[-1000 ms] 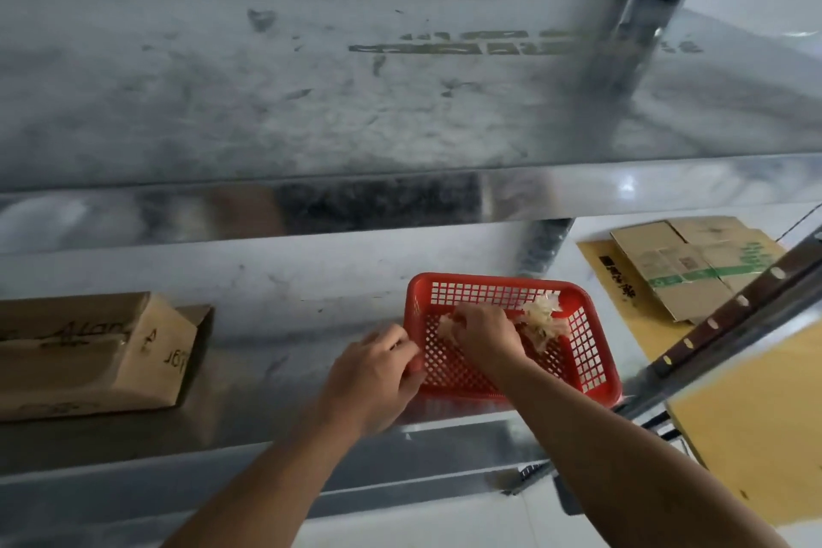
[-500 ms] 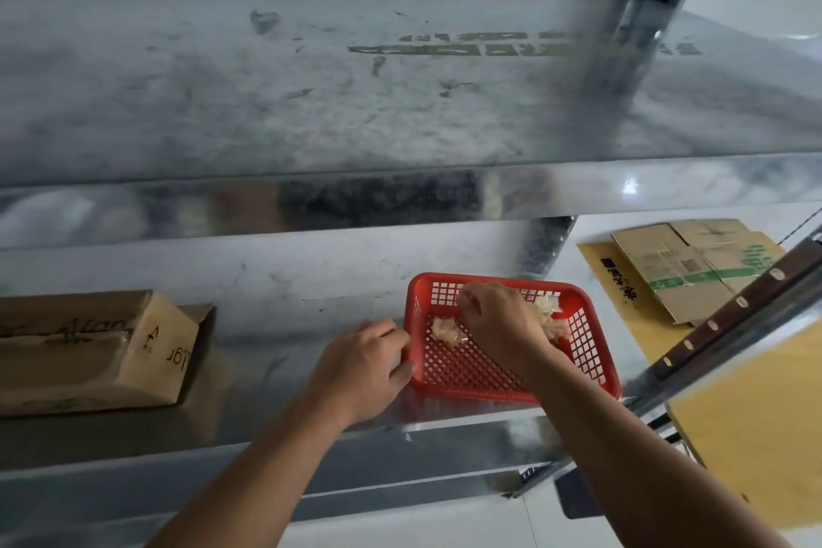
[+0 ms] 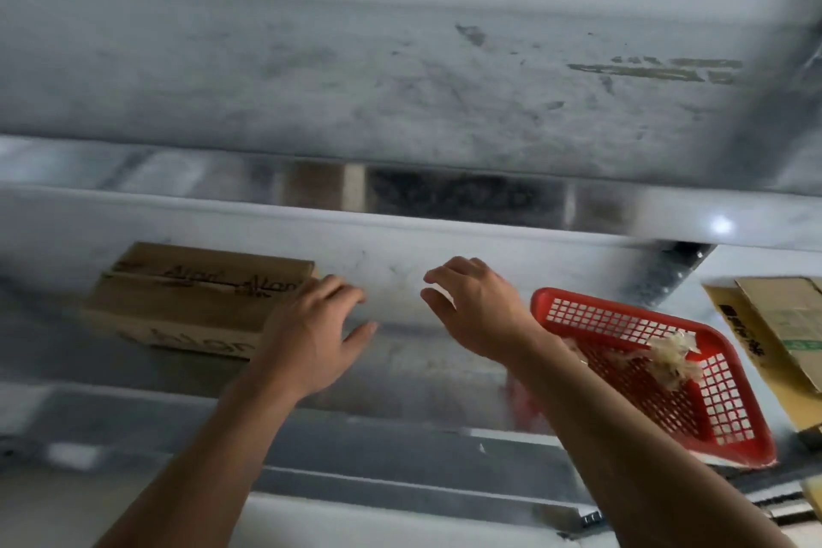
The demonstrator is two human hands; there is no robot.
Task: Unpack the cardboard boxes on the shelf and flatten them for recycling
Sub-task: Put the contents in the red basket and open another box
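A brown cardboard box (image 3: 187, 303) with handwritten lettering lies on the metal shelf (image 3: 400, 369) at the left. My left hand (image 3: 311, 334) hovers with spread fingers at the box's right end, fingertips at or near its edge. To the right of it, my right hand (image 3: 476, 311) is over the bare shelf with loosely bent fingers, holding nothing. A red plastic basket (image 3: 711, 414) at the right holds pale crumpled packing material (image 3: 667, 356). The image is motion-blurred.
The upper shelf (image 3: 400, 102) overhangs closely above the hands. A metal upright (image 3: 662, 276) stands behind the basket. Flattened cardboard boxes (image 3: 791, 325) lie on the floor at the far right, beyond the shelf.
Both hands left the red basket and moved left toward the cardboard box; the packing material stays in the basket. The view swung left, so the box now sits nearer centre.
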